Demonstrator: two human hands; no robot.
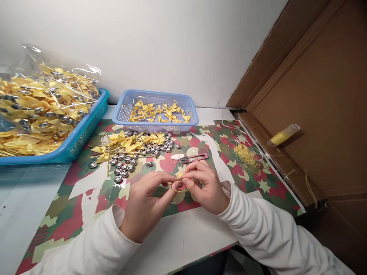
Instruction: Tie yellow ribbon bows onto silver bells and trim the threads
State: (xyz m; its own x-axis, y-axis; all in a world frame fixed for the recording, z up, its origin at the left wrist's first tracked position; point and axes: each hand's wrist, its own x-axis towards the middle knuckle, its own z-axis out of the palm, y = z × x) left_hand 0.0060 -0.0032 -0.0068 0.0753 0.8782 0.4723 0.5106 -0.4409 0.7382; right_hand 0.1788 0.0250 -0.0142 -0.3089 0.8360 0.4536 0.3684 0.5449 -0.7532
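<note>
Both my hands meet over the front of the patterned sheet, fingertips pinched close together. A thin gold cord loop (182, 190) hangs between them, with a small silver bell (180, 184) inside its outline. My left hand (148, 202) is closed on the left side of the cord. With thumb and fingers pressed together, my right hand (207, 188) grips the cord's other side. A bit of yellow ribbon (179, 175) shows just beyond the fingertips, partly hidden. Pink-handled thread snips (195, 157) lie right behind my right hand. Loose silver bells (124, 168) and yellow ribbon bows (127, 144) are heaped farther left.
A small blue basket (155, 126) at the back holds yellow bows on cords. On the left, a larger blue tray (88, 121) carries a clear bag (48, 94) of bows and bells. Yellow thread scraps (246, 155) lie right, beside a cardboard wall (319, 107) with a yellow tube (283, 135).
</note>
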